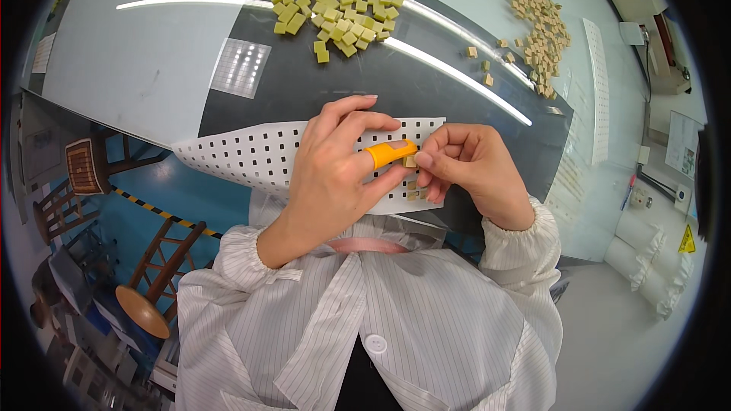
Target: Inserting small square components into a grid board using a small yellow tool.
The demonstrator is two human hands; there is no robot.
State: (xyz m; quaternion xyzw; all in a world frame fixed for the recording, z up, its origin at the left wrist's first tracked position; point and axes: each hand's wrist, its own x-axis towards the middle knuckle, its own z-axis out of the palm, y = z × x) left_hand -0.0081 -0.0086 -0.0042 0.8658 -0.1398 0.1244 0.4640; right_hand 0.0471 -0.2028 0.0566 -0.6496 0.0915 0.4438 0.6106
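Left hand point(335, 160): lies back-up over the sheet; thumb and forefinger close on a small block, other fingers loosely spread.
Orange finger sleeve point(387, 154): on the left forefinger, its tip at the block.
Small block point(410, 161): pale tan, between the left fingertips, just left of the right thumb.
Right hand point(464, 164): thumb and forefinger drawn close together at the block's right side; cannot tell whether they grip it or something thin on it.
Dotted sheet point(259, 154): white with black squares, under the left hand and reaching out to its left; on the desk point(266, 106).
Tan blocks point(412, 186): a few on the sheet, just below the left thumb tip.
Green blocks point(346, 19): loose pile, well beyond the left hand.
Tan pile point(544, 34): well beyond the right hand, to its right.
Step in hand: looks like two-handed readying of one block above the sheet.
Next move: seems to call for a steady left pinch and fine right fingertip control.
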